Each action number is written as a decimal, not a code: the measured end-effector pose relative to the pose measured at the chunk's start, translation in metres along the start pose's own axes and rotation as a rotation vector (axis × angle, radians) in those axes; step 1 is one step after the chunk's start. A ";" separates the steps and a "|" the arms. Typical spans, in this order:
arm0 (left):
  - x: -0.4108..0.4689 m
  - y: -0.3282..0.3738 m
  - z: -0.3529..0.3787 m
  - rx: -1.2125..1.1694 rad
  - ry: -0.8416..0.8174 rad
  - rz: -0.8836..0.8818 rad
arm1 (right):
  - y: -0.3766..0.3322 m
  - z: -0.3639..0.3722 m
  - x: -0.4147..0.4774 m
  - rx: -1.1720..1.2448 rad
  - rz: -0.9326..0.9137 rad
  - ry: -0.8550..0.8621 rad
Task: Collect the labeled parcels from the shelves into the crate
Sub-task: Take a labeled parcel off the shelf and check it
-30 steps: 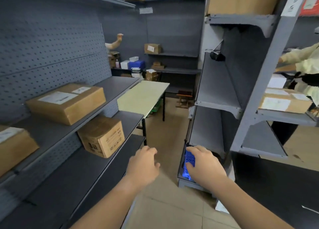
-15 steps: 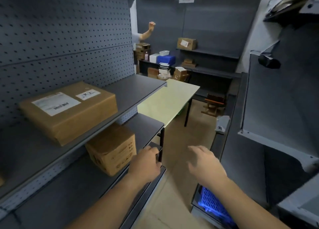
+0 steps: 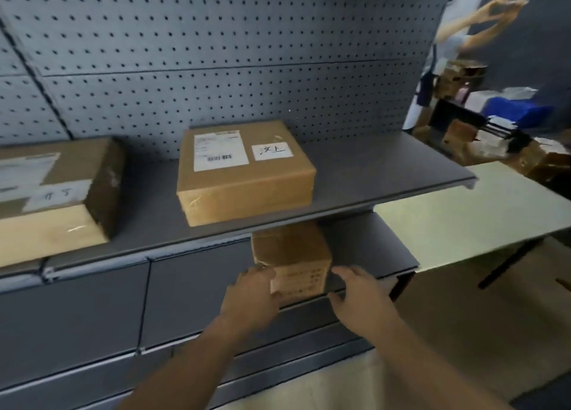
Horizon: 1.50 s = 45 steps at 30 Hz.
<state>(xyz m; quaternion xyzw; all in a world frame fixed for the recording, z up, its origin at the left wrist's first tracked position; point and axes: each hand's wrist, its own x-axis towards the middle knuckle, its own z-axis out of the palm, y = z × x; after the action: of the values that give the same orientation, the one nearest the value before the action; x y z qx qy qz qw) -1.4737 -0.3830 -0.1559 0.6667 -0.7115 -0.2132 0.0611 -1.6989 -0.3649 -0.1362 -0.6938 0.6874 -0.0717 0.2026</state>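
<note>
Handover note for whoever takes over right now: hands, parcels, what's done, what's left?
Left hand: open, touching the small box on the lower shelf at its left edge.
Right hand: open, beside the box's right side; contact unclear.
Middle parcel and left parcel, both labeled, lie on the upper shelf.
Crate not in view. Nothing lifted yet; the shelf parcels remain to collect.

Two parcels sit on the upper shelf [image 3: 370, 174] before the pegboard [image 3: 216, 69], the left parcel [image 3: 55, 190] well apart from the middle parcel [image 3: 244, 168]. Below, on the lower shelf [image 3: 374, 249], stands a small box [image 3: 290, 255], with the left hand [image 3: 250, 301] against its left front corner and the right hand [image 3: 361, 301] just beside its right. A table [image 3: 463, 218] stands right of the shelves.
</note>
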 end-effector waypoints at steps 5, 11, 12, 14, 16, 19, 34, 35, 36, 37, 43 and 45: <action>0.012 -0.004 0.017 -0.108 0.038 -0.198 | 0.016 0.009 0.049 0.026 -0.113 -0.090; 0.051 -0.002 0.030 -0.304 0.181 -0.290 | 0.032 0.029 0.100 0.185 -0.072 -0.039; 0.060 -0.003 0.032 -0.339 0.211 -0.312 | 0.034 0.033 0.110 0.219 -0.039 -0.029; 0.078 -0.007 0.040 -0.405 0.240 -0.392 | 0.037 0.045 0.130 0.289 -0.004 -0.004; 0.092 -0.011 0.052 -0.470 0.245 -0.459 | 0.041 0.059 0.144 0.320 0.005 -0.009; 0.094 -0.014 0.070 -0.581 0.294 -0.517 | 0.046 0.073 0.148 0.365 0.017 -0.006; 0.022 -0.051 0.123 -0.660 0.190 -0.587 | 0.065 0.117 0.099 0.430 0.010 -0.321; 0.025 -0.055 0.124 -0.704 0.178 -0.569 | 0.064 0.116 0.103 0.485 0.017 -0.342; 0.026 -0.057 0.123 -0.751 0.170 -0.553 | 0.062 0.113 0.105 0.545 0.029 -0.360; 0.025 -0.059 0.124 -0.805 0.166 -0.530 | 0.061 0.112 0.107 0.614 0.037 -0.371; 0.018 -0.060 0.117 -1.206 0.213 -0.473 | 0.062 0.113 0.108 0.671 0.112 -0.399; 0.020 -0.060 0.113 -1.263 0.188 -0.498 | 0.062 0.113 0.107 0.614 0.110 -0.458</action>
<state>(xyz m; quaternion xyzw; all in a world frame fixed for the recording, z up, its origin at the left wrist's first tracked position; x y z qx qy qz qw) -1.4627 -0.3790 -0.2846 0.6628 -0.2679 -0.5362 0.4488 -1.7092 -0.4477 -0.2813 -0.5611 0.6070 -0.1064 0.5527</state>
